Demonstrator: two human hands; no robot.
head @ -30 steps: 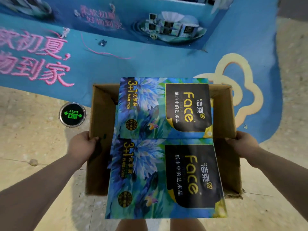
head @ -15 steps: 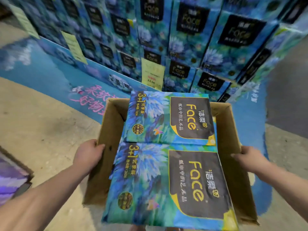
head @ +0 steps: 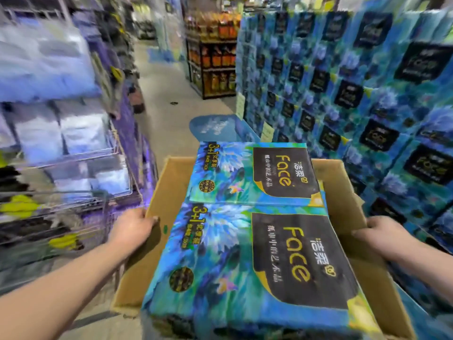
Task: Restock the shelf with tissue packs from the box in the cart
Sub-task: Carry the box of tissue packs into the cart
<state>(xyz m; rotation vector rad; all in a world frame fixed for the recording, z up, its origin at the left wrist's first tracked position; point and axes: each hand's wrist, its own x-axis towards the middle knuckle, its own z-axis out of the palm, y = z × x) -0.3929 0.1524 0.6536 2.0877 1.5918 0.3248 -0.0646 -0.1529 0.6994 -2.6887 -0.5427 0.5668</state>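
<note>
Tissue packs (head: 257, 261), two blue floral ones with black labels, lie flat end to end in the open cardboard box (head: 169, 182), standing proud of its rim. The left hand (head: 132, 229) grips the box's left wall and the right hand (head: 384, 231) its right wall, as before. The view has swung up from the floor. A stacked display (head: 367, 94) of matching packs now rises just right of the box, so shelving looks close.

Shelves of orange bottled drinks (head: 213, 62) down the aisle, blue floor sticker (head: 213, 126), pale floor (head: 166, 94).
</note>
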